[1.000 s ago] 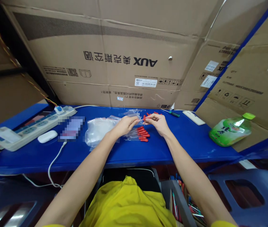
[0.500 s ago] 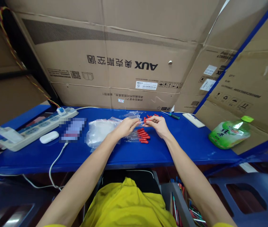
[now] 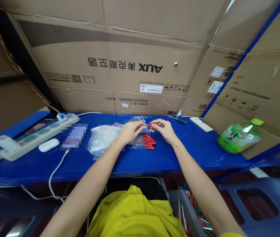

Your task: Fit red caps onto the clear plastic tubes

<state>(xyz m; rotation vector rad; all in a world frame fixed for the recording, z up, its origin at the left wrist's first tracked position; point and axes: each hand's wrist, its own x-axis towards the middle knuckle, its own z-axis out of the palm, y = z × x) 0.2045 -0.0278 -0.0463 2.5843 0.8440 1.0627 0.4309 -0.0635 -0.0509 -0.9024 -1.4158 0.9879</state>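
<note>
The large cardboard box (image 3: 130,49) behind the bench carries the brand "AUX" in big dark letters. They stand upside down in this view, with a row of Chinese characters beside them, also upside down. Lower on it is a white sticker (image 3: 151,88), where only what seems to be "25" can be read. The white labels on the second box (image 3: 219,75) are too small to read. The green bottle (image 3: 237,137) shows white Chinese characters on its label.

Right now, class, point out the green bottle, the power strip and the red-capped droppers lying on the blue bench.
green bottle (image 3: 237,137): head view, on its label.
power strip (image 3: 39,133): head view, on its socket face.
red-capped droppers (image 3: 149,142): head view, on the red caps.
</note>
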